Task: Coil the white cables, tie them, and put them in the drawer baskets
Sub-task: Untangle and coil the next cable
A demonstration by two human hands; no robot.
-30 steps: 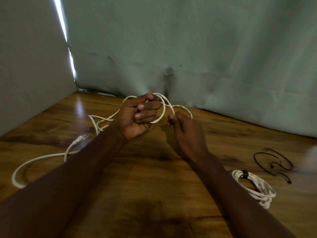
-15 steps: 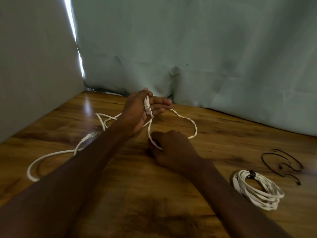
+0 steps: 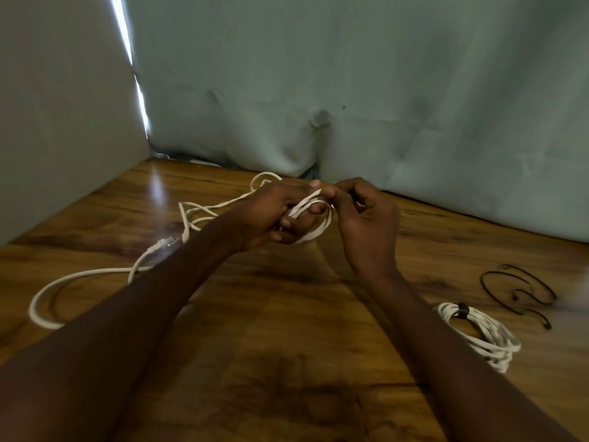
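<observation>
Both hands met above the far middle of the brown wood-grain table (image 3: pixel 287 314), near the pale green fabric backdrop (image 3: pixel 382 90). The left hand (image 3: pixel 271 215) gripped a small loop of the long white round cable (image 3: pixel 83 275); its fingers (image 3: pixel 287 223) were curled under and around the turns, and one plug end of the cable lay across them, pointing down-left. The right hand (image 3: pixel 366 218) was just beside it, thumb and forefinger pinched together on the cable where it left the top of the loop, the other fingers loosely curled behind. One turn of the loop hung below the left hand's fingertips, between the two hands. From behind the left hand the rest of the cable trailed away to the left: a small arc rose above the knuckles, then loose tangled bends lay on the table, then a wide sweep ran out toward the left edge and curved back. The cable's other clear plug (image 3: pixel 164 242) rested on the table just beside the left forearm. Well apart, to the right of the right forearm, a coiled white cable bundle (image 3: pixel 481 336) lay flat on the table, cinched near its top by a small black tie (image 3: pixel 461 311). Just beyond it, thin black wire ties (image 3: pixel 522 291) lay in loose curved shapes; their exact number could not be told. A pale grey panel (image 3: pixel 63 106) stood along the left side, with a bright slit of light between it and the backdrop.
</observation>
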